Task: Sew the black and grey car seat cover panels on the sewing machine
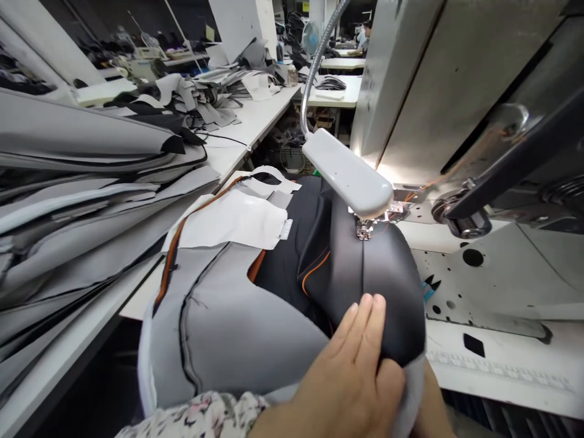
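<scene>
My left hand (pixel 360 371) lies with its fingers stretched out and pressed flat on a black leather-like cover (pixel 396 292). Its fingertips rest beside a seam that runs up to the presser foot (pixel 364 230) of a sewing machine (pixel 410 91). The cover's grey backing (pixel 246 310) is folded out to the left, with orange edging and a white fabric piece (pixel 232 219) on it. Of my right hand (pixel 435 404), only a part near the wrist shows at the cover's lower right; its fingers are hidden behind the material.
A white lamp (pixel 349 173) on a bendable metal neck hangs just over the presser foot. Blue-handled snips (pixel 430 288) lie right of the cover. A ruler strip (pixel 502 370) runs along the table's front. Stacked grey panels (pixel 82 201) fill the left; cut scraps (pixel 196 100) lie behind.
</scene>
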Demonstrator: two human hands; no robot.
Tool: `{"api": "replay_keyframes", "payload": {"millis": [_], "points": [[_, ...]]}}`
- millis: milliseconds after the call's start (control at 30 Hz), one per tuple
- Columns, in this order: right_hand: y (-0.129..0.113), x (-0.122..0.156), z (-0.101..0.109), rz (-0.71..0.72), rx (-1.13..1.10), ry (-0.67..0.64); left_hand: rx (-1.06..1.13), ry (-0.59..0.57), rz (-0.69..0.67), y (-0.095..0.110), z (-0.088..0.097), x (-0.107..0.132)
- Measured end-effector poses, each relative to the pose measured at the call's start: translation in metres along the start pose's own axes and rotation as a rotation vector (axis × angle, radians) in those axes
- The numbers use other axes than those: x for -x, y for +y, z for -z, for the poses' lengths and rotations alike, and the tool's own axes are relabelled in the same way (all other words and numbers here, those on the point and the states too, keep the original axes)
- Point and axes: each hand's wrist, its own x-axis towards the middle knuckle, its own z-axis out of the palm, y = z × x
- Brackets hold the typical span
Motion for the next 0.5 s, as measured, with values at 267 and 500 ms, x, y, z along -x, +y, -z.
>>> {"api": "replay_keyframes", "payload": {"millis": [267,500], "points": [[-0.020,-0.008,-0.011,0.002,0.122,0.205,0.015,-0.031,-0.114,-0.008,-0.009,-0.013],[-0.035,-0.020,-0.026,-0.116,-0.058,0.016,0.022,-0.094,-0.134,-0.023,0.002,-0.027]]}}
